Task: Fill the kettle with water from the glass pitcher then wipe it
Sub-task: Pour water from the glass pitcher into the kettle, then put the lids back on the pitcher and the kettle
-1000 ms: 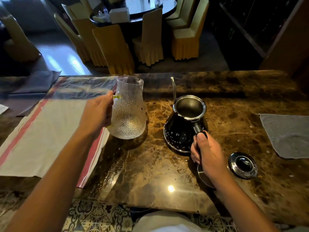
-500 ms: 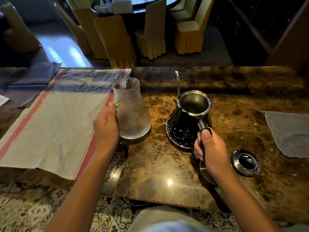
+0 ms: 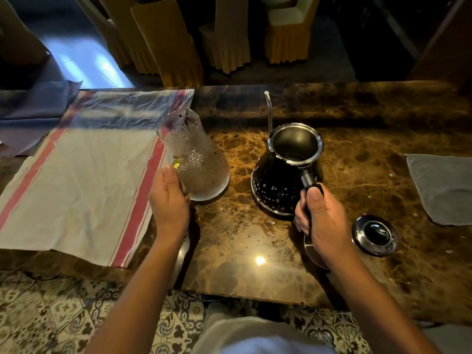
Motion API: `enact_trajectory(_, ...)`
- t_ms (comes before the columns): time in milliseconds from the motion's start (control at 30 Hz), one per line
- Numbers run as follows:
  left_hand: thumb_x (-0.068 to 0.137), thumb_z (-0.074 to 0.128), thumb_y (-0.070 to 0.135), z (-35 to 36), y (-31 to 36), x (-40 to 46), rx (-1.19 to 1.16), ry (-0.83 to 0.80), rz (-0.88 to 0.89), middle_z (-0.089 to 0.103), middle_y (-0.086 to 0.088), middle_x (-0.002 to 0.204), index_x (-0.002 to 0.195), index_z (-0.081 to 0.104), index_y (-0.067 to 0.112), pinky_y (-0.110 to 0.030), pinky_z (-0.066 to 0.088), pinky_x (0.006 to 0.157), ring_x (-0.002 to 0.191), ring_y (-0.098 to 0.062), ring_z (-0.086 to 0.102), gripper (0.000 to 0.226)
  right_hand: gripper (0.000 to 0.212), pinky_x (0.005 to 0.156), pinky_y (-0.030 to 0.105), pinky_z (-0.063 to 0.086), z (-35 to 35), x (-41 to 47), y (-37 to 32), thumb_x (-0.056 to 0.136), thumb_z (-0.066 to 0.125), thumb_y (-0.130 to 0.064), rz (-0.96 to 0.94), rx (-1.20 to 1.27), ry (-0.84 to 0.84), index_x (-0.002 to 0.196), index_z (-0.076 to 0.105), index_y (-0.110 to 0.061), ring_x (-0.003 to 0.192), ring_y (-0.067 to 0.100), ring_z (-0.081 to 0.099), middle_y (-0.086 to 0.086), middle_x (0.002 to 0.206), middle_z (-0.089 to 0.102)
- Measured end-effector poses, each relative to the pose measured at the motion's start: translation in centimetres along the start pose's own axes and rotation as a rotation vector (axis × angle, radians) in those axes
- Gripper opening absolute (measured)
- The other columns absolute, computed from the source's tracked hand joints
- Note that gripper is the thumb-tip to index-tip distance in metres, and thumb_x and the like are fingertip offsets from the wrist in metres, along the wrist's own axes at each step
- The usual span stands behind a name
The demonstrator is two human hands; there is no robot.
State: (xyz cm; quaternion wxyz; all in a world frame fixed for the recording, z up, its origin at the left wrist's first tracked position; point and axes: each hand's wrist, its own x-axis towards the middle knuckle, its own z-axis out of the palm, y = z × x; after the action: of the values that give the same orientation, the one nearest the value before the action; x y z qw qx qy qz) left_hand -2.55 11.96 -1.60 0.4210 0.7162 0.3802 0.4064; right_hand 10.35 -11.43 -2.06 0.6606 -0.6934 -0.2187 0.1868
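Glass pitcher [image 3: 195, 159] grounded on tabletop [image 3: 242, 238], left hand [image 3: 168, 200] gripping handle. Right hand [image 3: 321, 213] wrapped round kettle [image 3: 283, 175] handle, lid [image 3: 374, 235] off lower right. Pour, wipe pending.

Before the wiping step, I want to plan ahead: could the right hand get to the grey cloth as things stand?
Probably not yet: the right hand grips the kettle handle. Once it lets go, the grey cloth lies uncovered to its right; only the lid sits nearby.
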Motion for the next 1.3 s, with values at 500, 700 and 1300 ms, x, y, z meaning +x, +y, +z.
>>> enact_trajectory(500, 0.101, 0.037, 0.055, -1.9, -0.8, 1.3, -0.357, -0.462, -0.199, 0.037, 0.008, 0.054, 0.068, 0.045, 0.024, -0.022, 0.028, 0.041, 0.046, -0.009, 0.031, 0.046, 0.052, 0.064, 0.044, 0.048, 2.8, -1.2, -0.6, 0.098, 0.043, -0.071, -0.037, -0.025, 0.237, 0.089, 0.061, -0.023, 0.064, 0.023, 0.056, -0.003, 0.069, 0.059)
enact_trajectory(700, 0.105, 0.037, 0.052, -2.2, -1.4, 1.8, -0.359, -0.488, -0.163, 0.039, 0.006, 0.055, 0.062, 0.046, 0.028, -0.022, 0.029, 0.044, 0.048, -0.009, 0.034, 0.05, 0.034, 0.099, 0.04, 0.049, -0.6, -4.8, 0.6, 0.097, 0.051, -0.046, -0.06, -0.666, 0.469, 0.117, 0.068, -0.023, 0.117, 0.017, 0.058, -0.005, 0.121, 0.063)
enact_trajectory(1300, 0.1, 0.036, 0.063, -4.0, -2.8, 3.6, -0.279, -0.578, -0.087, 0.041, 0.008, 0.056, 0.062, 0.047, 0.031, -0.034, 0.032, 0.053, 0.052, -0.015, 0.039, 0.051, 0.076, 0.094, 0.038, 0.049, 0.1, -7.6, 1.0, 0.071, 0.085, -0.054, 0.287, -1.027, 0.185, 0.138, 0.055, -0.033, 0.119, 0.02, 0.058, -0.003, 0.132, 0.063)
